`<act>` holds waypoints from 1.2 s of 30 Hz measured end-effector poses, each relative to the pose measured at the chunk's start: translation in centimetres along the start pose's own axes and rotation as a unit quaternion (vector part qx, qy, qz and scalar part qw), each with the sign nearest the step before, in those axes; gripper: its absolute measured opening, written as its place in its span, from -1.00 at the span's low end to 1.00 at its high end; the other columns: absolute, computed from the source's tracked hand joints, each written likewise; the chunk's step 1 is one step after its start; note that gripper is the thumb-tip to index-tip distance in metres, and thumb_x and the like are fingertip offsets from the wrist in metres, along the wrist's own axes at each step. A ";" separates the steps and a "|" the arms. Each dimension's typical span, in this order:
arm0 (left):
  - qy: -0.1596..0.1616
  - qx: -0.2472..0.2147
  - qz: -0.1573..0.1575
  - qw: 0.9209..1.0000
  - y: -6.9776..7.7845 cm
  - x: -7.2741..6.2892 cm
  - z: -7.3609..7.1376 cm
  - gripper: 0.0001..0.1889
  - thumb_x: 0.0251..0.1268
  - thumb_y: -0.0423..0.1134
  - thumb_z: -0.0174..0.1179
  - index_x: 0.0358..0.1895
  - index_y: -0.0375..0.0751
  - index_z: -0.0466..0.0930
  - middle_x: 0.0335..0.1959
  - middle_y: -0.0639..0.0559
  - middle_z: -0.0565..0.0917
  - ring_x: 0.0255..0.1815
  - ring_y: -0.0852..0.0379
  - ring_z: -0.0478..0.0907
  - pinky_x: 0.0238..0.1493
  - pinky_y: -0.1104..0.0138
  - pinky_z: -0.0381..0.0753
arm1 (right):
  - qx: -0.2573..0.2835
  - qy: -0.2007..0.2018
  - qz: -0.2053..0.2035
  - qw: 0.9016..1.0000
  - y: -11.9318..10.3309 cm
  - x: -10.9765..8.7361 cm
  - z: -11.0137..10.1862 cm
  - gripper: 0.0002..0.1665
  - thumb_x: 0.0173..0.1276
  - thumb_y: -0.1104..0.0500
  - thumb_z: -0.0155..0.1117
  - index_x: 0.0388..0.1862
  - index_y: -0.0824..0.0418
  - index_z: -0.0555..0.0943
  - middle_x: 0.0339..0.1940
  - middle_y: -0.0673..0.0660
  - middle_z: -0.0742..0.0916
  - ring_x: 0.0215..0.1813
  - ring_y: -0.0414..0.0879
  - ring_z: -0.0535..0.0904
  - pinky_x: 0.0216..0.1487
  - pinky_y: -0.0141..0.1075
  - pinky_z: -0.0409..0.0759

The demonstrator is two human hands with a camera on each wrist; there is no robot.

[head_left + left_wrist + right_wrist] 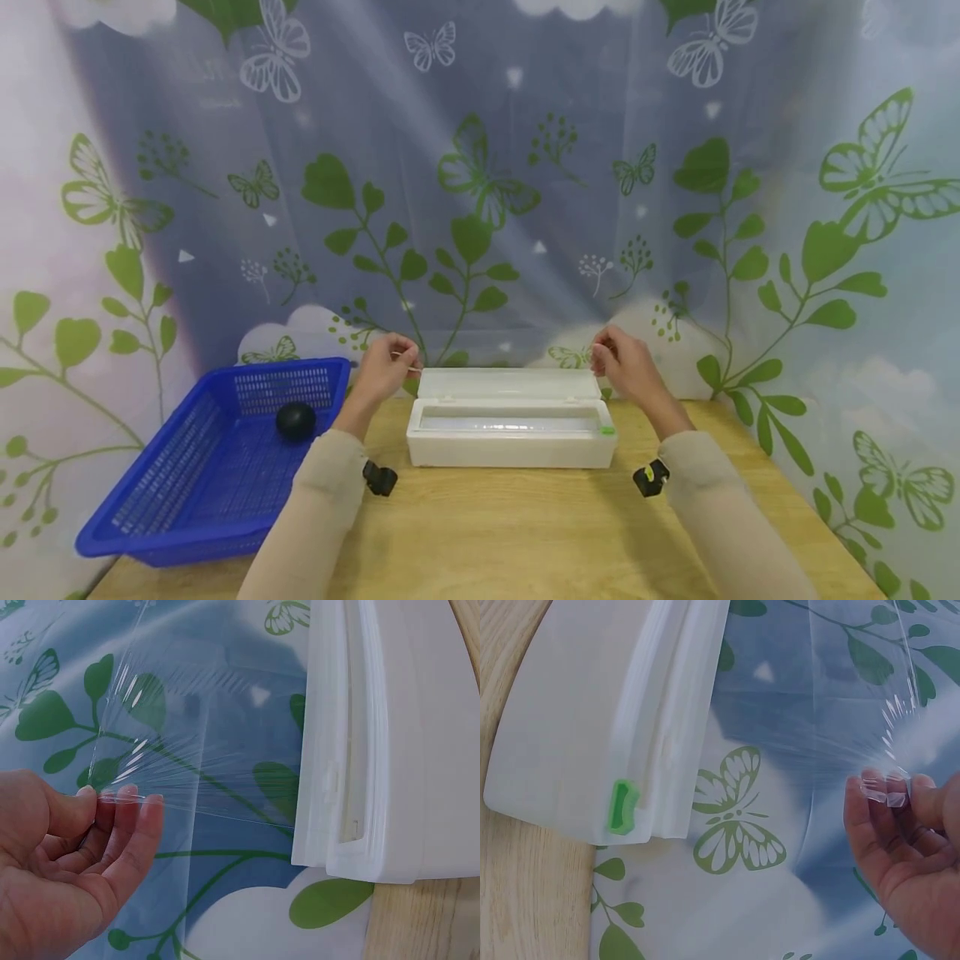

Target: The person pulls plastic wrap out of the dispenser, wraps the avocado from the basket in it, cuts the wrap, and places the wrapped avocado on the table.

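Fingers (pixel 124 851) spread clear film (pixel 154 761) from white box (pixel 510 452)

One corner of the film sits pinched between thumb and fingertip of the left hand (pixel 384 367), just off the box's far left corner, the other fingers loosely bent. Off the box's far right corner, the right hand (pixel 628 367) holds the opposite corner, thumb closed to fingers over a crumpled bit of edge. Between them the sheet stretches beyond the box, creased toward each grip and running back to its far side. Work appears part done: film drawn out and held wide, but not yet separate from the box. A green tab (pixel 607 431) marks the box's right end. Left of the box, a blue basket (pixel 195 550) holds a black ball (pixel 296 421); under it lies a wooden desk (pixel 480 533), behind it a butterfly-print curtain (pixel 562 250).
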State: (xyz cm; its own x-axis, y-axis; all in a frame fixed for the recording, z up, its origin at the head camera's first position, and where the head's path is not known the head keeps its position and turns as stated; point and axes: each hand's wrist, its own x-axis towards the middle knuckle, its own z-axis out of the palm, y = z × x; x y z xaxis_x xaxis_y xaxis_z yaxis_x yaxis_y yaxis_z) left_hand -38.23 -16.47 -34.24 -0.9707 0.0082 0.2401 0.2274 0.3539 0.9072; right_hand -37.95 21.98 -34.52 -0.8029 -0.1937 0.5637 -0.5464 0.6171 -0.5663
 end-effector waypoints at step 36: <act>0.015 0.001 0.047 0.999 2.9 -0.5 -1.4 -0.81 0.63 -0.36 0.01 0.05 -0.43 0.53 -0.12 -0.29 0.64 -0.13 -0.06 0.69 -0.05 0.28 0.79 | -0.008 0.054 -0.010 0.998 -2.4 0.7 -1.6 -0.83 0.62 0.32 0.07 -0.10 0.45 0.54 -0.34 0.33 0.69 -0.35 0.01 0.67 -0.33 -0.52 0.61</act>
State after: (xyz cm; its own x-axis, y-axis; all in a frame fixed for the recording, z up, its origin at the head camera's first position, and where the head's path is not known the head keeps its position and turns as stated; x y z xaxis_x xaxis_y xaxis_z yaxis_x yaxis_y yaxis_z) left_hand -36.93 -16.80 -31.27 -0.9421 0.0132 0.3351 0.3177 0.3546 0.8794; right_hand -36.81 21.64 -31.79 -0.7613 -0.1229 0.6366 -0.5568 0.6268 -0.5450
